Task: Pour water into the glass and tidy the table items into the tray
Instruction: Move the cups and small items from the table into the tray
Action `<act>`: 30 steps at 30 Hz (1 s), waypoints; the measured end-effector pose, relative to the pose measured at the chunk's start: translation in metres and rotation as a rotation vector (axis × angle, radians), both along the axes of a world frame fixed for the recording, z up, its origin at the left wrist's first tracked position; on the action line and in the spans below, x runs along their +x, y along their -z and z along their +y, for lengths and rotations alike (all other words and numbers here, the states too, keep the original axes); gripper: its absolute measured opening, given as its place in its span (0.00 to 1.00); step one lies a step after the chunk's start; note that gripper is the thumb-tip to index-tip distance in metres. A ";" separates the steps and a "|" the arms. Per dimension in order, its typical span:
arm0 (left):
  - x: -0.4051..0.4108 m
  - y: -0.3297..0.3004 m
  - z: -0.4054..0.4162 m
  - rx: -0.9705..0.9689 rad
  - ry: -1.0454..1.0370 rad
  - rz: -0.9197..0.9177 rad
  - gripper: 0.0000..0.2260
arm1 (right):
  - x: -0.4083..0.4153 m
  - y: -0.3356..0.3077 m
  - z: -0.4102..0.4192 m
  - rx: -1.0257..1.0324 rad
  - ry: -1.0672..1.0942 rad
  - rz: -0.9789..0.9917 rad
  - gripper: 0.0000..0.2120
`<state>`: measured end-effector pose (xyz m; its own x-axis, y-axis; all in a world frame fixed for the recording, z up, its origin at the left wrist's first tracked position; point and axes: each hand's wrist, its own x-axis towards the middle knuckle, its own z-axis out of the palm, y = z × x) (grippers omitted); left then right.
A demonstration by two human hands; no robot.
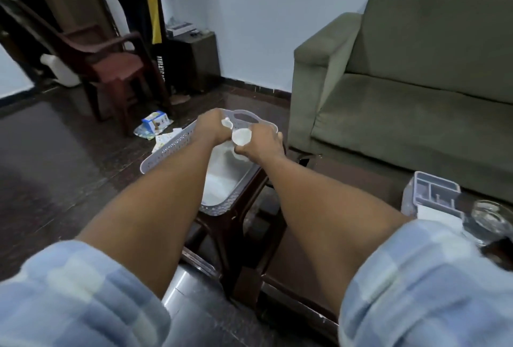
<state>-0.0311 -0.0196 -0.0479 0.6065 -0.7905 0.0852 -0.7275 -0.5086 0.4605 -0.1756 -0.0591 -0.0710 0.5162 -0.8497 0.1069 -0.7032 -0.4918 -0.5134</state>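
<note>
A pale perforated plastic tray rests on a dark brown stool in front of me. Both my hands are held over its far end. My left hand is closed on a small white piece. Beside it, my right hand grips a round white cup-like item; what exactly these white things are I cannot tell. Something white lies on the tray's floor. A clear glass stands on the table at the lower right, far from both hands.
A grey compartment box sits next to the glass. A green sofa fills the right side. A brown plastic chair stands at the back left, with a blue carton and papers on the dark floor near it.
</note>
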 end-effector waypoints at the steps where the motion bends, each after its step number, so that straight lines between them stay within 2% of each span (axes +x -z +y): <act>1: 0.003 0.012 0.001 0.038 -0.011 0.012 0.12 | 0.002 0.010 0.003 -0.008 0.010 0.070 0.24; 3: 0.004 0.030 0.004 0.099 -0.022 0.019 0.16 | 0.004 0.022 0.008 -0.017 0.040 0.146 0.22; 7: 0.001 0.039 0.004 0.095 -0.038 0.006 0.17 | 0.003 0.019 0.014 -0.022 0.048 0.170 0.22; 10: -0.011 0.029 0.000 0.085 -0.077 0.026 0.25 | -0.020 0.004 0.014 0.030 -0.015 0.064 0.38; 12: -0.032 0.011 -0.003 0.016 -0.059 -0.063 0.28 | -0.058 -0.012 0.007 -0.032 0.004 -0.008 0.41; 16: -0.102 -0.026 -0.003 -0.261 0.133 -0.306 0.28 | -0.176 -0.039 -0.012 -0.192 0.203 -0.156 0.30; 18: -0.148 -0.031 -0.004 -0.341 0.285 -0.352 0.26 | -0.246 -0.045 -0.013 -0.225 0.337 -0.224 0.25; 20: -0.204 -0.024 0.000 -0.361 0.486 -0.321 0.23 | -0.316 -0.042 -0.001 -0.220 0.467 -0.238 0.21; 22: -0.266 -0.006 0.013 -0.282 0.701 -0.219 0.17 | -0.380 -0.031 0.024 -0.183 0.585 -0.215 0.17; 25: -0.349 0.033 0.039 0.047 0.841 -0.097 0.12 | -0.447 0.000 0.071 -0.026 0.711 -0.137 0.12; 27: -0.392 0.065 0.058 0.203 0.774 -0.083 0.11 | -0.474 0.029 0.102 0.140 0.725 -0.038 0.16; 30: -0.426 0.104 0.079 0.340 0.616 -0.063 0.24 | -0.496 0.077 0.141 0.331 0.724 0.033 0.31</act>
<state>-0.4576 0.0595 -0.1522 0.0424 -0.9774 -0.2070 -0.9492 -0.1041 0.2971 -0.6714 0.0814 -0.1477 -0.1778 -0.9601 -0.2160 -0.8072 0.2678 -0.5260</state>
